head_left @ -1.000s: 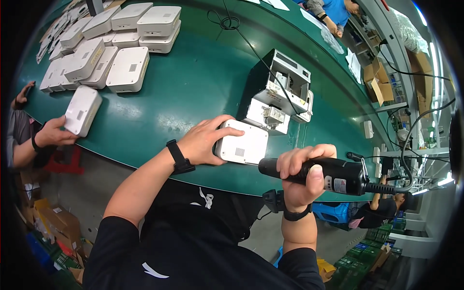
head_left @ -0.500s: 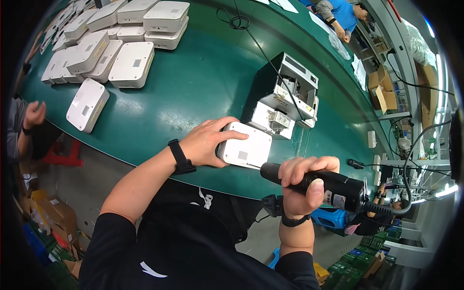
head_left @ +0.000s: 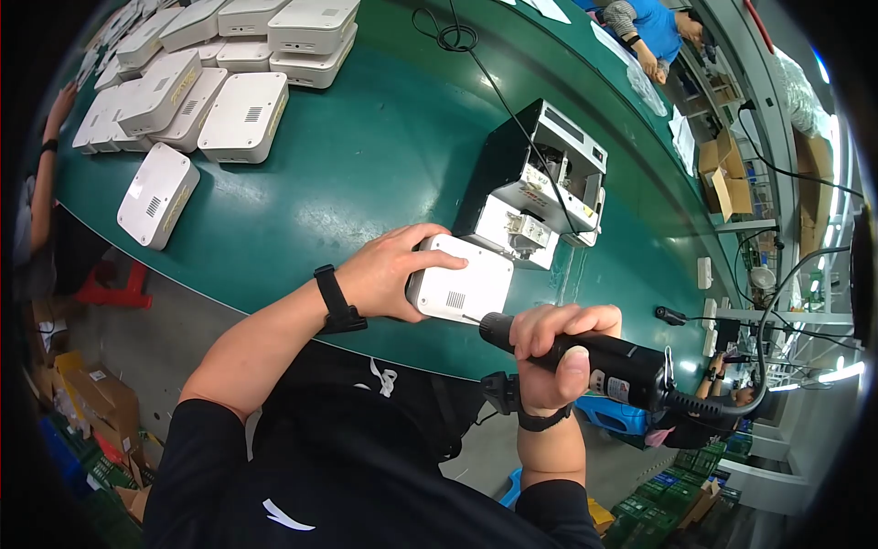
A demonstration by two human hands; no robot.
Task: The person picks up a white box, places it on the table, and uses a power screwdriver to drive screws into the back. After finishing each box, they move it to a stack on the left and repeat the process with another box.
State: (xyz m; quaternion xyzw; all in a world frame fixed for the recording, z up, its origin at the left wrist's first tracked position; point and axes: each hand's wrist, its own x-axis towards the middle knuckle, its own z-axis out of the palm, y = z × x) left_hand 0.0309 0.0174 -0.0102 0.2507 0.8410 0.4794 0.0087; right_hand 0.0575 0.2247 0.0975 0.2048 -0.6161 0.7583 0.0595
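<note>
My left hand (head_left: 389, 272) grips the left end of a white plastic box (head_left: 462, 285) and presses it flat on the green table (head_left: 366, 174) near its front edge. My right hand (head_left: 558, 352) is wrapped around a black electric screwdriver (head_left: 604, 361), held level, its tip touching the box's near right corner. A cable runs from the tool's rear off to the right. Just behind the box stands a black and white machine (head_left: 540, 178) with open metal parts.
Several white boxes (head_left: 210, 82) lie stacked at the table's far left, one (head_left: 157, 194) apart near the edge. Another person's arm (head_left: 46, 174) reaches in at the left. A person in blue (head_left: 654, 37) works at the far side. Cardboard boxes (head_left: 722, 169) stand on the right.
The other person's hand has let go of the single white box at the left and pulled back. My hands and the screwdriver stay on the white box, nearly unmoved.
</note>
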